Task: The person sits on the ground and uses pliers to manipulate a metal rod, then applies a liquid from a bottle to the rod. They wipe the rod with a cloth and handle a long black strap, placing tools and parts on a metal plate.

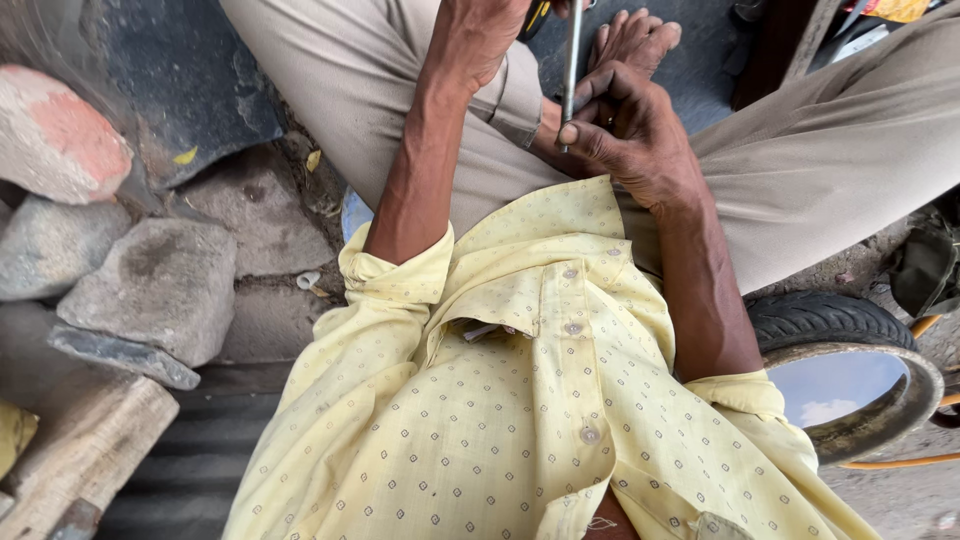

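We're looking straight down at a thin metal rod [571, 60], standing nearly upright just above the lap, in front of the yellow shirt [520, 400]. The right hand [625, 130] is closing around the rod's lower end, thumb and forefinger pinching it. The left hand [480, 35] is gripping a yellow-and-black handle [537, 15] just left of the rod's upper part; we're seeing only a sliver of that tool, so we cannot tell what it is. Just beyond the rod, a bare foot [635, 40] is resting on the dark ground. Beige trousers [800, 150] are spreading to both sides of the rod. Well to the left of the rod, grey stones [160, 285] and a pinkish stone [55, 140] are lying together. Well to the right and nearer us, a black tyre [830, 320] is curving around a basin of water [835, 385].
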